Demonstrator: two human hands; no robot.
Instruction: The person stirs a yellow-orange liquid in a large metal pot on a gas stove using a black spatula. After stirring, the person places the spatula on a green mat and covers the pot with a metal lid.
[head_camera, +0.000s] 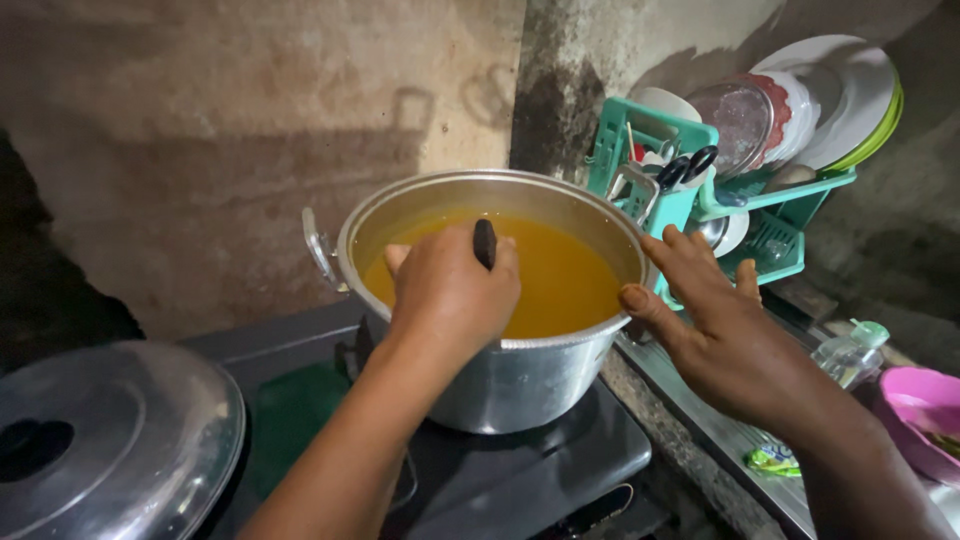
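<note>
A large aluminium pot (520, 385) full of orange-yellow liquid (560, 285) stands on a dark gas stove (530, 465). My left hand (450, 295) is over the pot's near rim, fist closed around the black handle of a utensil (485, 243) that dips into the liquid; the utensil's lower end is hidden. My right hand (715, 320) is at the pot's right rim, fingers spread, thumb touching or almost touching the rim, holding nothing.
A metal lid (110, 440) with a black knob lies at the lower left. A teal dish rack (700, 195) with plates, bowls and scissors stands behind right. A pink bowl (920, 415) and a small clear bottle (850, 350) sit at the right. Stained walls stand close behind.
</note>
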